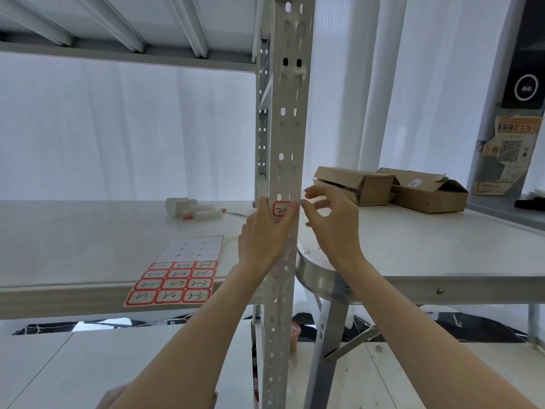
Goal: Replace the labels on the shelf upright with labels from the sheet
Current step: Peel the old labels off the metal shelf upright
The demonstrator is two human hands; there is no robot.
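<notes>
A grey perforated shelf upright [287, 137] runs down the middle of the head view. A red-bordered label [281, 208] with handwriting sits on its face at shelf height. My left hand [265, 234] wraps the upright just below the label, its fingertips at the label's left and lower edge. My right hand [330, 219] is at the upright's right edge, thumb and forefinger pinched close by the label's right side; whether they grip it I cannot tell. The label sheet [180, 276] lies on the shelf to the left, its upper rows peeled, its lower rows full.
Curled backing scraps and peeled labels [194, 209] lie on the white shelf board [73, 246]. A folding table [442, 261] stands right of the upright with two open cardboard boxes [392, 188]. Another shelf board [126, 51] is overhead.
</notes>
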